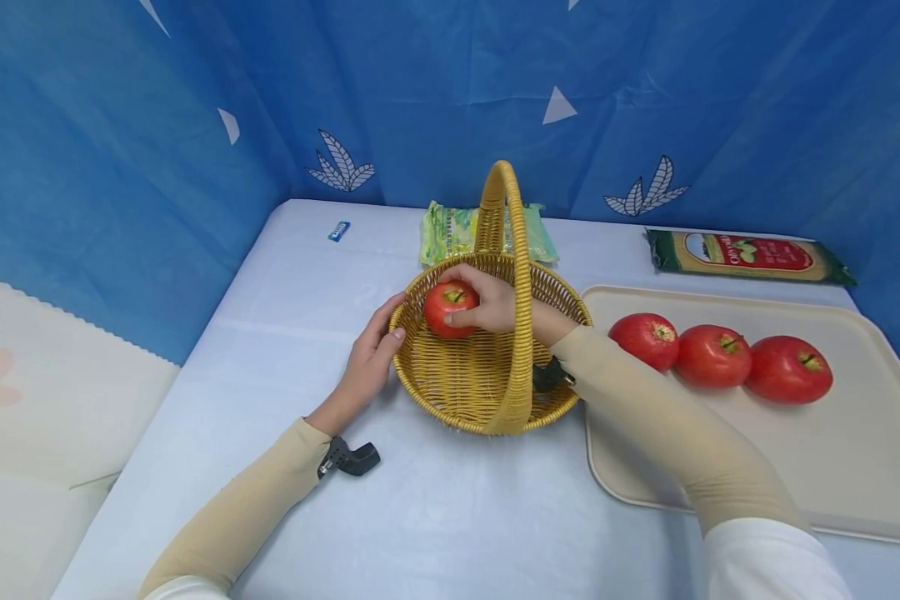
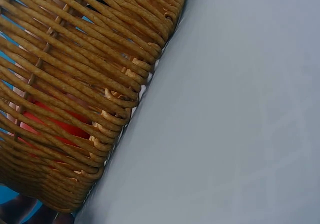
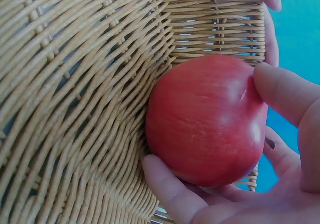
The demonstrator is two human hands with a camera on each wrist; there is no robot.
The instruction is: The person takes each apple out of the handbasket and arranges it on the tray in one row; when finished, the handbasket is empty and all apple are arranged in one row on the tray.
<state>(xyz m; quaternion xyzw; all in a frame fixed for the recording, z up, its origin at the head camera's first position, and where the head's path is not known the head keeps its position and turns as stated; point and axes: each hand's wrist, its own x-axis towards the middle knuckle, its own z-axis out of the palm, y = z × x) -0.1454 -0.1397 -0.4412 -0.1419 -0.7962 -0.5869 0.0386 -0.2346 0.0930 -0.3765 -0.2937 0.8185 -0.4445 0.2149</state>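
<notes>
A yellow wicker basket (image 1: 450, 379) with a tall arched handle stands on the table. Inside it, near the left wall, my right hand (image 1: 487, 302) grips a red apple (image 1: 444, 310), thumb and fingers spread around its sides. In the right wrist view the apple (image 3: 207, 119) sits against the woven wicker. My left hand (image 1: 371, 350) touches the basket's left rim from outside, with thumb and fingers fairly straight. Through the weave, the left wrist view shows a bit of red.
Three red apples (image 1: 712, 356) lie in a row on a beige tray (image 1: 757, 467) at the right. A green-and-red packet (image 1: 750, 252) lies behind the tray. Behind the basket is a green-yellow packet (image 1: 448, 232). A small blue packet (image 1: 339, 231) lies at the back left.
</notes>
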